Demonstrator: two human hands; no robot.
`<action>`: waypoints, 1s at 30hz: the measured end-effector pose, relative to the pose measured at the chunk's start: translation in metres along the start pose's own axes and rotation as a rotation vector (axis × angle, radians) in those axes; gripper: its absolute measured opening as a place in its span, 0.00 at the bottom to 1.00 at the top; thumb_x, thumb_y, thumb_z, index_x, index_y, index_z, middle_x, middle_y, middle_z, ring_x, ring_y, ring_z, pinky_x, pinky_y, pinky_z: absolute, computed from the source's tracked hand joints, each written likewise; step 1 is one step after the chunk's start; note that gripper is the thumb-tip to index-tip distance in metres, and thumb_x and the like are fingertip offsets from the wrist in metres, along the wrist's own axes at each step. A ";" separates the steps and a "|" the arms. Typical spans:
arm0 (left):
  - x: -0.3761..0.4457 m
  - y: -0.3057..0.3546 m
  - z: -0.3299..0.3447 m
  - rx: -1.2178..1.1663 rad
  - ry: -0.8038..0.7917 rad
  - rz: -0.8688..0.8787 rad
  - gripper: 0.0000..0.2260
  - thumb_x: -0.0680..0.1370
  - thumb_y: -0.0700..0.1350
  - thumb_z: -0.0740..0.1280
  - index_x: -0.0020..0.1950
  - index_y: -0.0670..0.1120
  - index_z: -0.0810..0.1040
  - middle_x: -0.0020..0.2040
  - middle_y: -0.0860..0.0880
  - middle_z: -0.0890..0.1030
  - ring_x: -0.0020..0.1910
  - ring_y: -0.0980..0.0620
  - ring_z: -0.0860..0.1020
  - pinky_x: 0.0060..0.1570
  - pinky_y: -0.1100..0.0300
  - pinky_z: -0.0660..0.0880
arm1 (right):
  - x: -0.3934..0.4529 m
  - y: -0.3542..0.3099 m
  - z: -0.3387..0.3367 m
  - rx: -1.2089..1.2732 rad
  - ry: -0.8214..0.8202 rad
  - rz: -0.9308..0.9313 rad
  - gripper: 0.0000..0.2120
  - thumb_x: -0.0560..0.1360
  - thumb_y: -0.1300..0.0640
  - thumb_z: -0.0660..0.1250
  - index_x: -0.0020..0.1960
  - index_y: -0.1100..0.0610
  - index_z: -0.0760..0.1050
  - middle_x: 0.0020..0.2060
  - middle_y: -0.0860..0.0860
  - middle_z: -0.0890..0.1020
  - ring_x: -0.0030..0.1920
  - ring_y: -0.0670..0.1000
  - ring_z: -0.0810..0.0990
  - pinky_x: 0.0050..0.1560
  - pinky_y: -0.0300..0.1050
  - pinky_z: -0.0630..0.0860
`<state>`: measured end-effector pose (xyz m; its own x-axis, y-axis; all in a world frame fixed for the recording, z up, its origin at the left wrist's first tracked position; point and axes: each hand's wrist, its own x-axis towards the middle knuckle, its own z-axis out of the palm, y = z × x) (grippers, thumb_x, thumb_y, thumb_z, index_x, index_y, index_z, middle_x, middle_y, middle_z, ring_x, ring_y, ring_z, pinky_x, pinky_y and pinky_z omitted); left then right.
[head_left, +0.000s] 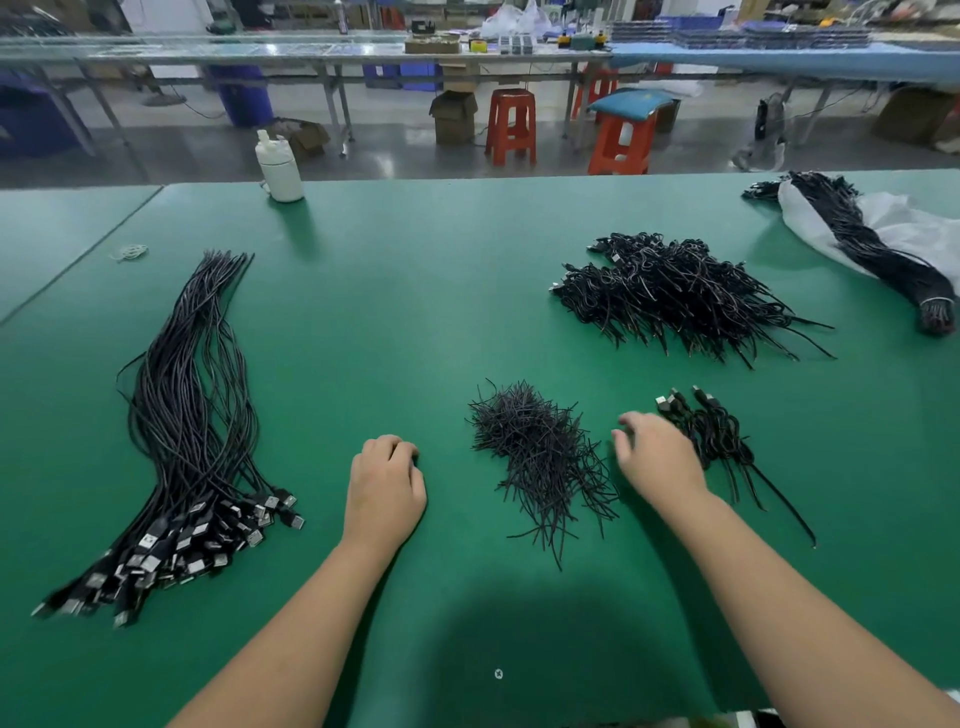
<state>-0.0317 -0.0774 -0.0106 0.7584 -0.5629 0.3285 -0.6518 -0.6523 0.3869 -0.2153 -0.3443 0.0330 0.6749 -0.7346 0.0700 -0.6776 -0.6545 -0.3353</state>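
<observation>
Snag risk, I'd say: spread right hand hovers beside the heap of short black wire ties toward the front edge of the green table, left hand fisted empty, so a grab may drag several.

The one camera sits on my head, facing forward and down, close above my left hand, right hand and the green table, far benches behind.

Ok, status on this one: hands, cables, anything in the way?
Left hand curled on table. Right hand open at small cable bundle. Tie pile between hands, nothing blocking.
</observation>
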 end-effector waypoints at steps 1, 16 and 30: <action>0.000 0.000 0.000 0.000 0.000 0.002 0.07 0.73 0.35 0.68 0.50 0.39 0.82 0.48 0.44 0.80 0.49 0.44 0.76 0.50 0.50 0.73 | -0.002 -0.007 0.004 -0.012 -0.050 0.010 0.12 0.82 0.54 0.60 0.58 0.59 0.78 0.47 0.54 0.82 0.43 0.52 0.80 0.45 0.48 0.80; 0.034 -0.072 -0.080 0.466 -0.073 -0.234 0.14 0.77 0.49 0.64 0.60 0.47 0.78 0.56 0.45 0.78 0.54 0.46 0.73 0.53 0.52 0.73 | -0.007 -0.014 0.015 -0.217 -0.214 0.040 0.18 0.84 0.50 0.52 0.58 0.56 0.79 0.51 0.58 0.81 0.40 0.53 0.78 0.38 0.44 0.73; 0.039 -0.119 -0.119 0.626 -0.314 -0.489 0.05 0.76 0.43 0.64 0.40 0.46 0.72 0.37 0.49 0.75 0.38 0.47 0.75 0.38 0.56 0.73 | -0.009 -0.018 0.012 -0.250 -0.220 0.048 0.19 0.84 0.49 0.51 0.55 0.56 0.79 0.46 0.54 0.81 0.39 0.52 0.77 0.33 0.43 0.71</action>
<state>0.0758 0.0389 0.0583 0.9790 -0.1997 -0.0411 -0.2037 -0.9667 -0.1550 -0.2061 -0.3235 0.0274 0.6687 -0.7274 -0.1540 -0.7426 -0.6636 -0.0905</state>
